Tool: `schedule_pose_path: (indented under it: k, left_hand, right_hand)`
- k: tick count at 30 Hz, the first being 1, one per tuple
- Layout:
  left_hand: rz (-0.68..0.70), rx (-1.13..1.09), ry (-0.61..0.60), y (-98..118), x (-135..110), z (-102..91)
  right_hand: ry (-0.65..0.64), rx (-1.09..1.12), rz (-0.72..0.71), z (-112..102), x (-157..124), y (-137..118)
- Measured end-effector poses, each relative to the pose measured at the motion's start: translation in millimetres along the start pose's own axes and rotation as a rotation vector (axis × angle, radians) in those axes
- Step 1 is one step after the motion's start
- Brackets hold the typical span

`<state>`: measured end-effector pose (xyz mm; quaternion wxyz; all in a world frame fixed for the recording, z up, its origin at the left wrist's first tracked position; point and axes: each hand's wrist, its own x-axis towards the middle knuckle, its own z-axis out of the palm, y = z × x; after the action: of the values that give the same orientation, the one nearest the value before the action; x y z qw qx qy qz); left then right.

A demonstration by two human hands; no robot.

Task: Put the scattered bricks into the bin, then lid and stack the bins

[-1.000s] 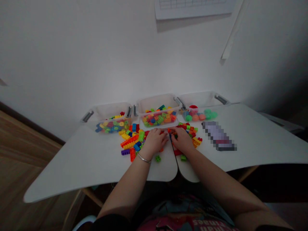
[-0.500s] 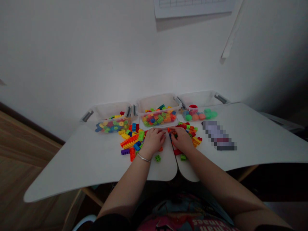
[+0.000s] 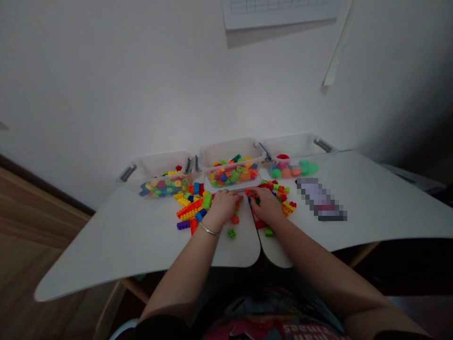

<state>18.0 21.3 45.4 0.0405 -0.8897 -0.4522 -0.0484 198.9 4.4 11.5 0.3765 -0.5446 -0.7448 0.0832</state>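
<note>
My left hand (image 3: 225,207), with a bracelet (image 3: 208,229) at the wrist, rests over loose toy building bricks (image 3: 191,208). Its fingers stretch to the right, and bricks show beneath and beside them. My right hand (image 3: 268,205) lies on the other part of the brick pile (image 3: 283,193), its fingers curved and its thumb apart. A small orange-red brick (image 3: 247,192) is at its fingertips; whether it is held is unclear. Near my left wrist lie a small green brick (image 3: 231,233) and an orange brick (image 3: 235,219). Another green brick (image 3: 269,232) sits below my right hand.
Three clear bins stand along the wall: a left bin (image 3: 155,165) and a middle bin (image 3: 230,150) of coloured pieces, and a right bin (image 3: 293,141) with balls and a red cup (image 3: 282,159). A blurred-out phone-like object (image 3: 320,198) lies right. A gap splits the white tabletop (image 3: 141,245).
My left hand has shifted slightly, uncovering more of the orange brick near its wrist. My right hand stays nearly in place. The whole view has moved a little.
</note>
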Motion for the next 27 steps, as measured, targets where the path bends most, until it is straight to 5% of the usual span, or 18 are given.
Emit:
schedule_pose_path:
  k: [9,13,17,20,23,27]
  left_hand:
    - [0.044,0.012,-0.097,-3.0,13.6,-16.5]
    - [0.086,-0.028,-0.025,-5.4,14.3,-16.8]
    - [0.254,-0.224,0.190,-5.9,9.5,-22.6]
    - [0.321,-0.395,0.464,-4.4,7.9,-34.2]
    - [0.195,-0.440,0.725,-8.4,10.8,-50.3]
    - [-0.024,-0.484,0.923,-32.8,24.0,-72.0]
  right_hand:
    - [-0.024,-0.004,0.008,-1.5,-0.1,-0.1]
    - [-0.025,0.001,0.005,-1.3,0.3,0.3]
    - [-0.028,0.005,0.010,-2.1,0.3,-1.0]
    - [-0.041,0.003,0.028,-3.1,0.3,-2.3]
    - [-0.041,0.005,0.044,-3.5,0.3,-2.5]
    - [-0.047,0.005,0.044,-3.7,0.7,-1.2]
